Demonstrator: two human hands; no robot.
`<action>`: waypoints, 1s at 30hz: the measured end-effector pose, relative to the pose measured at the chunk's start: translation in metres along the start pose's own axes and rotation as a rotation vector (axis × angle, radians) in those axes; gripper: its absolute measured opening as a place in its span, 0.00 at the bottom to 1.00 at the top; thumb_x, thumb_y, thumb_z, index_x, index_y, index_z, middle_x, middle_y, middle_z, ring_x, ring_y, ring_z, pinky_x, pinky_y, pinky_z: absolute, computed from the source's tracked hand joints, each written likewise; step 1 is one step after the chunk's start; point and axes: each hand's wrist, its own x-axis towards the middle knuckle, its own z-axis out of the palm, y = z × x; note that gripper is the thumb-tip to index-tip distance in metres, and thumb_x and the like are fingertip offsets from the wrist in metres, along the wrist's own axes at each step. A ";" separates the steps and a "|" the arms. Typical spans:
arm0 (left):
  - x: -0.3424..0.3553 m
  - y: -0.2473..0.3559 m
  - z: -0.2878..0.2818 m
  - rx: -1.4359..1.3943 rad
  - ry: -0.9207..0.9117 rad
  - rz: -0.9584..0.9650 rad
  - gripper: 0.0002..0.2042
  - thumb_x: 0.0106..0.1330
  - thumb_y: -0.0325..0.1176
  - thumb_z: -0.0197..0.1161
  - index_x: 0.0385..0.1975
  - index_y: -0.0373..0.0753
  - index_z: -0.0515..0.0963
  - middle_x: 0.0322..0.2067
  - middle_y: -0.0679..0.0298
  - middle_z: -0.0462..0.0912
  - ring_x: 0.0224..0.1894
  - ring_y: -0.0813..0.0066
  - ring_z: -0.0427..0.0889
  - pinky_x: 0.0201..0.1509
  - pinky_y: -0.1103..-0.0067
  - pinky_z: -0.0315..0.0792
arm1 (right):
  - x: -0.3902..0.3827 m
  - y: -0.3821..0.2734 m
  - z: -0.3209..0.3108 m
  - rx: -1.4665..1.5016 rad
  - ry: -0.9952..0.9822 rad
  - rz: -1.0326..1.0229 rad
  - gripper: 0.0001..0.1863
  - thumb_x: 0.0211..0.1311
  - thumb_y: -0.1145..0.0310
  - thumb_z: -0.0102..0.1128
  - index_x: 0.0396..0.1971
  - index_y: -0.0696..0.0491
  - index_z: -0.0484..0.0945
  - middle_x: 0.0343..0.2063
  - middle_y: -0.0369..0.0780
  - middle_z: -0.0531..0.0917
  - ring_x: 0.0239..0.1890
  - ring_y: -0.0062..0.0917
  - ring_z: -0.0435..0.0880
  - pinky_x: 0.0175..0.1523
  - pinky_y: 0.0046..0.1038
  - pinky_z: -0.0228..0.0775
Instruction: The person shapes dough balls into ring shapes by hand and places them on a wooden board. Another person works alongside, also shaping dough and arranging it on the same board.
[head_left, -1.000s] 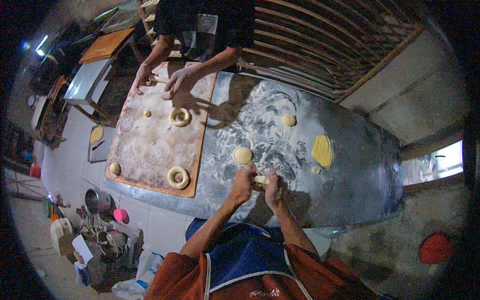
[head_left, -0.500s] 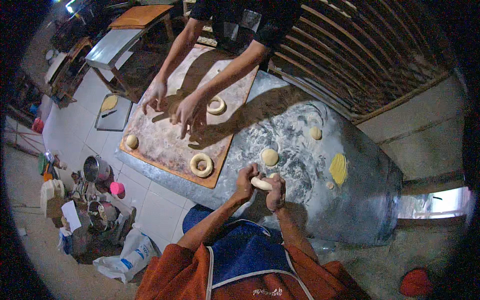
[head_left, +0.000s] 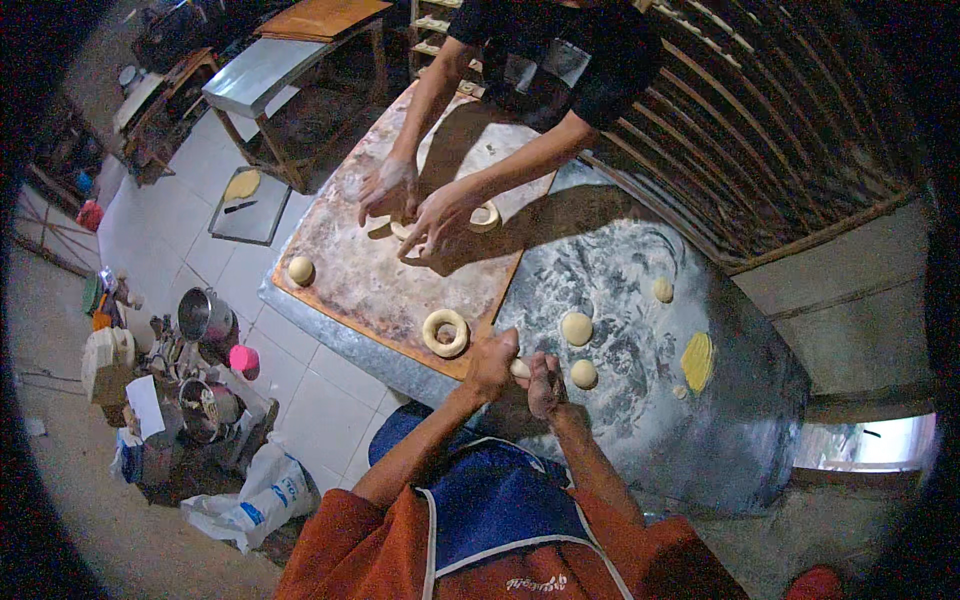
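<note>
My left hand and my right hand are close together at the near edge of the table, both closed on a short piece of pale dough. Fingers hide most of that dough. Just right of my right hand lies a dough ball, with a larger dough ball beyond it. A dough ring sits on the wooden board, left of my left hand.
Across the board, a co-worker's hands work over dough, near another ring. A dough ball sits at the board's left corner. Rightward on the floury metal table are a small ball and a flat yellow piece.
The view has shifted. My hands have closed further round the dough, and the ball partly hidden behind my right hand is now exposed. The co-worker's hands have shifted, with dough showing beneath them.
</note>
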 end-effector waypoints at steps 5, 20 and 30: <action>-0.002 0.006 -0.027 0.002 0.018 -0.030 0.15 0.68 0.41 0.42 0.23 0.37 0.63 0.18 0.56 0.69 0.20 0.58 0.70 0.24 0.68 0.62 | 0.010 0.000 0.009 -0.409 -0.128 -0.197 0.24 0.65 0.49 0.46 0.31 0.58 0.75 0.25 0.43 0.75 0.33 0.32 0.75 0.37 0.34 0.67; -0.010 0.002 -0.093 -0.326 0.190 -0.334 0.13 0.67 0.37 0.43 0.24 0.35 0.67 0.18 0.51 0.70 0.20 0.61 0.71 0.25 0.70 0.64 | 0.027 -0.041 0.073 -0.312 -0.161 -0.426 0.29 0.67 0.50 0.38 0.16 0.59 0.69 0.11 0.51 0.65 0.14 0.42 0.68 0.24 0.40 0.55; 0.057 -0.002 -0.159 0.454 0.401 0.111 0.15 0.66 0.38 0.45 0.24 0.33 0.69 0.20 0.50 0.72 0.22 0.56 0.71 0.27 0.66 0.64 | 0.103 -0.078 0.089 -0.261 -0.294 -0.198 0.23 0.55 0.55 0.64 0.42 0.59 0.75 0.33 0.45 0.83 0.35 0.29 0.82 0.39 0.32 0.73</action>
